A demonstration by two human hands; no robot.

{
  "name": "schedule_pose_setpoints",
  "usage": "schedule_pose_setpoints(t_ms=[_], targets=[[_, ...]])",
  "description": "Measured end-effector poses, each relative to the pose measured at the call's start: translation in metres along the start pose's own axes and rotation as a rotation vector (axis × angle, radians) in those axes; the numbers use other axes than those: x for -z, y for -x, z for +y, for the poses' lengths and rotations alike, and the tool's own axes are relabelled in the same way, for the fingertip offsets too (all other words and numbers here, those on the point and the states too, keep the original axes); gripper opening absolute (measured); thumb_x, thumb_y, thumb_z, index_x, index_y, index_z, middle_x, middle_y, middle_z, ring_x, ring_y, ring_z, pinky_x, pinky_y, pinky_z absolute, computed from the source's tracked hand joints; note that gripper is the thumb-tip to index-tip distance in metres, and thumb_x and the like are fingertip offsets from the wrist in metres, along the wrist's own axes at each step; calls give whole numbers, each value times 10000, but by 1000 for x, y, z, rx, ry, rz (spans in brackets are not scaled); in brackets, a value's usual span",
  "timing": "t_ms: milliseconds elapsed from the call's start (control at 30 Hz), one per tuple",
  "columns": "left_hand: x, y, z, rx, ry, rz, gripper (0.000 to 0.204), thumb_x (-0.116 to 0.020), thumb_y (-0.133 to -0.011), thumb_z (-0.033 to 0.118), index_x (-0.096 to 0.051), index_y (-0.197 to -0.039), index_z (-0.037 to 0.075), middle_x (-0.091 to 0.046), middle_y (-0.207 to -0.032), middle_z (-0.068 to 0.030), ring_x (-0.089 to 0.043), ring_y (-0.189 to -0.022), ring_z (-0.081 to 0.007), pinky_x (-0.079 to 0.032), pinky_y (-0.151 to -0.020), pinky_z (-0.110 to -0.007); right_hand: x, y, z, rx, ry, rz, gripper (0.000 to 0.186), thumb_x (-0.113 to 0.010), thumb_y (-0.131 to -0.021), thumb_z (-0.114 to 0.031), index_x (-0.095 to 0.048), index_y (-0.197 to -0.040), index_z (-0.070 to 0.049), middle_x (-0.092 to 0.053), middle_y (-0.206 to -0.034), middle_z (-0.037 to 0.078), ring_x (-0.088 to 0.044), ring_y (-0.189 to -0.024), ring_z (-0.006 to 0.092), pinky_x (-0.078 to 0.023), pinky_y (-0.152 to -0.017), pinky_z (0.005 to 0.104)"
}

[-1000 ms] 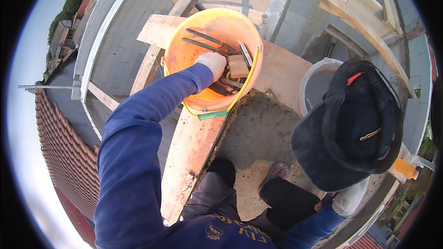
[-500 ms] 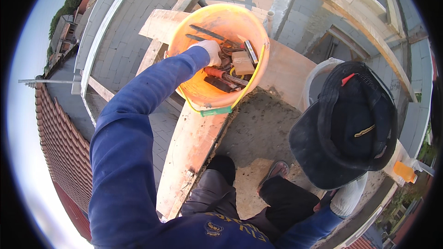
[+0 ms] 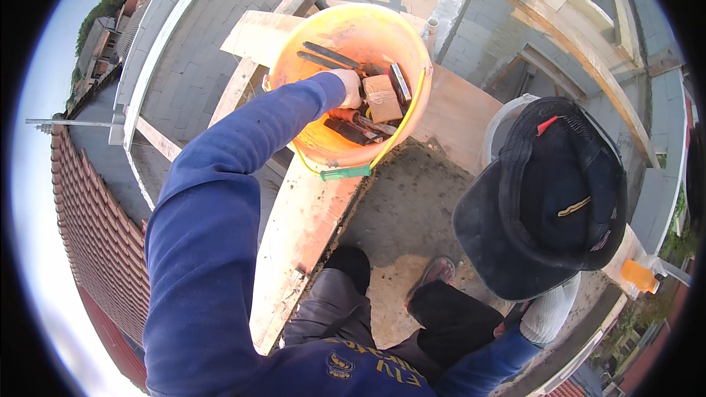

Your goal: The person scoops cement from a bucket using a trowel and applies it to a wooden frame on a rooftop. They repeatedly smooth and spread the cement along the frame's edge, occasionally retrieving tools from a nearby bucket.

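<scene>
My left hand [image 3: 351,88], in a pale work glove, reaches into an orange bucket [image 3: 316,151] that holds hand tools. Its fingers curl down among the tools, and whatever they grip is hidden. Beside it lie a small brown box [image 3: 383,98] tied with string, a red-handled tool [image 3: 343,114], a dark-handled tool [image 3: 346,131] and a silver-and-black bar [image 3: 400,83]. Two long dark bars [image 3: 331,54] lean against the bucket's far wall. At the right, my gloved right hand [image 3: 553,312] holds a black cap [image 3: 515,228], its inside facing up; the cap covers the fingers.
The bucket stands on wooden boards [image 3: 309,228] beside a grey cement-stained surface [image 3: 401,202]. Partly behind the cap is a pale round bucket [image 3: 494,132]. An orange bottle [image 3: 638,276] lies at the far right. Timber beams [image 3: 559,22] and block walls surround the spot; a tiled roof [image 3: 95,228] slopes below left.
My left hand has moved slightly right inside the bucket, close against the small brown box, which sits a little differently. The cap in my right hand has shifted slightly left.
</scene>
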State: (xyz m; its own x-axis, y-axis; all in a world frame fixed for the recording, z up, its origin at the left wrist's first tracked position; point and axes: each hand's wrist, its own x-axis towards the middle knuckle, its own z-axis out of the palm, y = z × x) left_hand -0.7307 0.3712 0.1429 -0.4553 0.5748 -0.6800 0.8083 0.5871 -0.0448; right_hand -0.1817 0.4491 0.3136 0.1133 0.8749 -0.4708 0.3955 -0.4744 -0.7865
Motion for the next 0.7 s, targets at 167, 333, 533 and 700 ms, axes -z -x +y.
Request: schedule_pose_setpoints(t_ms=[167,333,533,700], targets=[[29,21,-11,-188,326,47,416,-764,-901,360,-803,-1193,67,-798,-990,-151,-779,-861,-328,-627,-818,-441,6,-8,-3,-80,-18,21,466,-571,-1083,-244,-596,-1535,-133,-696,-844,28,-487,-504,88,-366,-456,266],[48,47,-10,24,640,-154,341,-773,-950,242,-775,-1223,38,-777,-932,-131,-772,-754,-239,-651,-648,-369,-6,10,-14,-17,-11,-14,445,-626,-1082,-306,-640,-1479,-104,-687,-836,-5,-486,-523,63,-354,-485,234],[60,70,-24,22,556,-142,248,-752,-962,194,-785,-1157,45,-776,-910,-115,-767,-739,-213,-656,-655,-353,-3,1,5,142,-20,-117,432,-635,-1075,-274,-646,-1471,-101,-681,-827,-23,-482,-525,49,-349,-486,228],[48,79,-23,-143,218,132,224,-749,-899,138,-809,-1103,66,-797,-947,-148,-792,-809,-285,-657,-790,-405,-5,11,-2,75,-30,-106,438,-637,-1073,-270,-633,-1470,-87,-687,-814,-9,-491,-507,58,-350,-471,232]])
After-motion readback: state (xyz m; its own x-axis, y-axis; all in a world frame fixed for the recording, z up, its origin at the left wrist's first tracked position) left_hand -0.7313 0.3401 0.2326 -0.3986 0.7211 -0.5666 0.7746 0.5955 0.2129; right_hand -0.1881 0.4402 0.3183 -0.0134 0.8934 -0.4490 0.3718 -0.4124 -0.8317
